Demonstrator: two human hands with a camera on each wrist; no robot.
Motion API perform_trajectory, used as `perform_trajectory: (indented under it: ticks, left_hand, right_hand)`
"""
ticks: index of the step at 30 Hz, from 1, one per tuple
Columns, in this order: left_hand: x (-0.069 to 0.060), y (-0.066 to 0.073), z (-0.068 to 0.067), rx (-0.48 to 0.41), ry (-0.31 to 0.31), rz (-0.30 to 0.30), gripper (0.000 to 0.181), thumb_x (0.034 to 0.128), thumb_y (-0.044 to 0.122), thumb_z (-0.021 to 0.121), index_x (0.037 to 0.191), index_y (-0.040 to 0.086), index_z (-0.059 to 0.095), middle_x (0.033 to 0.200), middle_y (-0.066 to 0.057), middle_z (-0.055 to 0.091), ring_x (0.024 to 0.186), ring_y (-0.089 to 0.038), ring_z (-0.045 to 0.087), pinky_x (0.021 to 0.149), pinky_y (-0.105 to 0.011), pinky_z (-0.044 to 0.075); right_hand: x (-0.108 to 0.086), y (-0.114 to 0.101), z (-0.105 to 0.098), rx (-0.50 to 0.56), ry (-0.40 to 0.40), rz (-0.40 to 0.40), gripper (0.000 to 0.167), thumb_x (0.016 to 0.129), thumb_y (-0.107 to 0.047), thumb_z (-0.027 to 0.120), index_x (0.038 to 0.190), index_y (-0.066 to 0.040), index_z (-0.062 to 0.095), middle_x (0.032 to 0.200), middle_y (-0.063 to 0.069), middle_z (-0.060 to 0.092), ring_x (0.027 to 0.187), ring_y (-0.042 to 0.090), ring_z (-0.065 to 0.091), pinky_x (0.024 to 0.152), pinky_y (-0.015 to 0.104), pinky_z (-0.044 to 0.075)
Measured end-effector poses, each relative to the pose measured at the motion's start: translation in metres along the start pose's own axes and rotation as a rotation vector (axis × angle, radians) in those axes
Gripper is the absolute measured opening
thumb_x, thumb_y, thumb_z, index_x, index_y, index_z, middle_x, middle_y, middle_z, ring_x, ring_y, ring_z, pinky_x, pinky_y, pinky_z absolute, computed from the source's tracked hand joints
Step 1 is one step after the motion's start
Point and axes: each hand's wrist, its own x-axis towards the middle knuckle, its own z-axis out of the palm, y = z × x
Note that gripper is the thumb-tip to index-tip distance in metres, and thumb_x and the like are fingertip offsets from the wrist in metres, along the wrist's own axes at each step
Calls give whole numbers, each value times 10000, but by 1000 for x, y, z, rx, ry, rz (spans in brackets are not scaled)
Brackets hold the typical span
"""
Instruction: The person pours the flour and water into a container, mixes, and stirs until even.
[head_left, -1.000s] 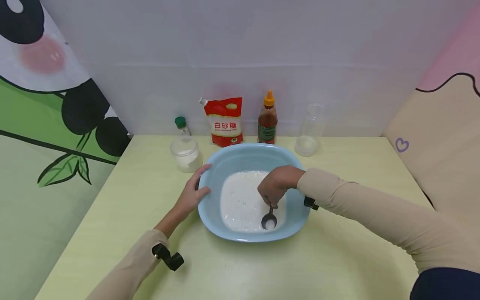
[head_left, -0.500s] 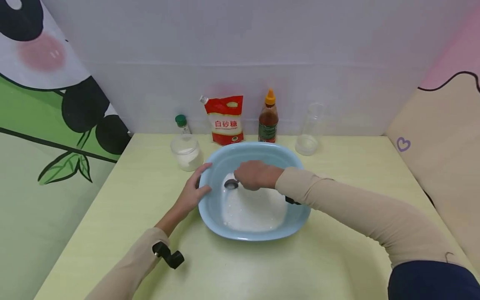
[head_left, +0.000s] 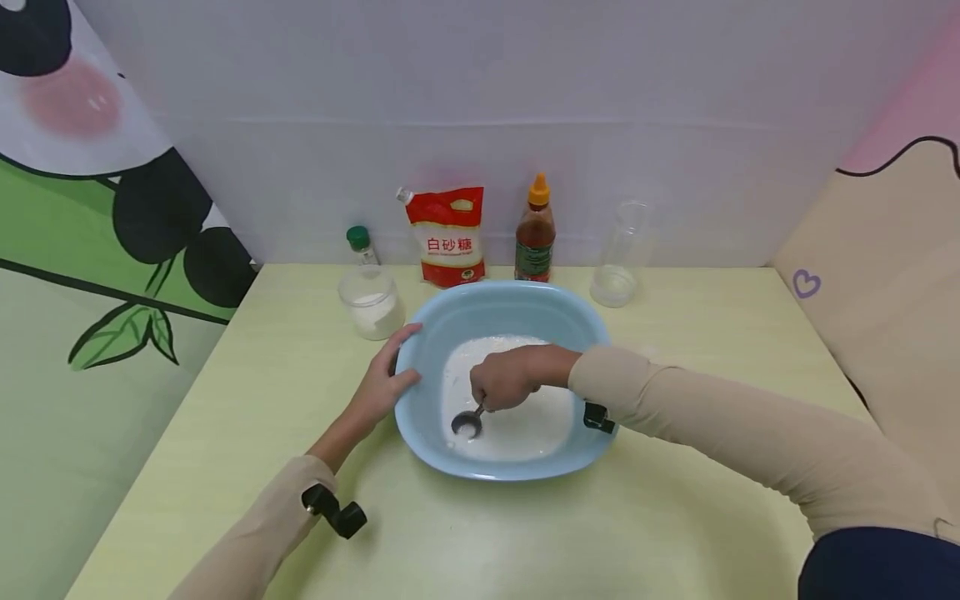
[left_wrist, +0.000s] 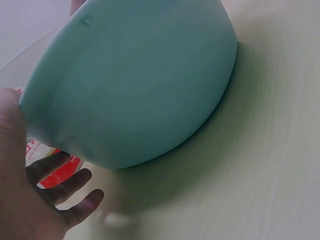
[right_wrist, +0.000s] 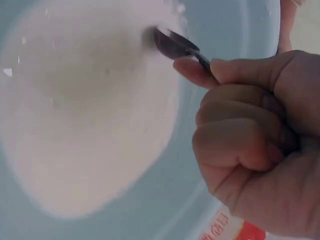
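Spoon clamped in your right grip, inside the blue basin of white liquid.
Your left grip clamps the basin's rim; pale yellow surface, red pouch and sauce bottle behind, grey backdrop, painted panels either side.

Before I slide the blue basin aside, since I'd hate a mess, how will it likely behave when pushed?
The blue basin probably resists tipping, being wide and low. Its white contents look liquid, so they may slosh. The smooth, plastic-looking wall might flex slightly.

Tilted spoon, perhaps touching white liquid in blue basin.
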Motion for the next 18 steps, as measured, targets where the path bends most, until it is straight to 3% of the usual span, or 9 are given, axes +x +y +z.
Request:
perform_trajectory:
  ticks: [4, 10, 13, 18]
  left_hand:
    - [1, -1, 1, -14, -3, -1, 726, 841, -69, 515, 1528, 103, 353, 1606, -226, 281, 1319, -427, 434, 1022, -531, 445]
    - [1, -2, 2, -12, -5, -5, 725, 848, -67, 521, 1532, 104, 348, 1591, -244, 296, 1308, -428, 440, 1018, -529, 449]
    - [0, -2, 2, -12, -5, -7, 726, 846, -66, 524, 1530, 109, 355, 1589, -239, 303, 1304, -423, 446, 1020, -516, 447]
    - [-1, -1, 1, -13, -2, 6, 724, 846, -65, 525, 1528, 115, 362, 1591, -217, 308, 1280, -419, 460, 1009, -511, 452]
  right_hand:
    - [2, -5, 5, 56, -53, -15, 180, 1009, -169, 535, 1088, -76, 668, 753, -33, 488, 535, 118, 360, 493, 249, 318]
    - [-2, -8, 2, 24, 26, 17, 242, 1006, -151, 528, 1192, -103, 675, 901, -23, 627, 623, 103, 464, 555, 236, 384]
    - [-3, -12, 3, 33, -2, 21, 206, 1001, -151, 536, 1143, -115, 682, 848, -21, 605, 585, 117, 432, 524, 252, 356]
    - [2, -21, 14, -100, 62, 13, 78, 976, -142, 568, 1000, -126, 641, 765, -43, 554, 620, 109, 455, 559, 241, 381]
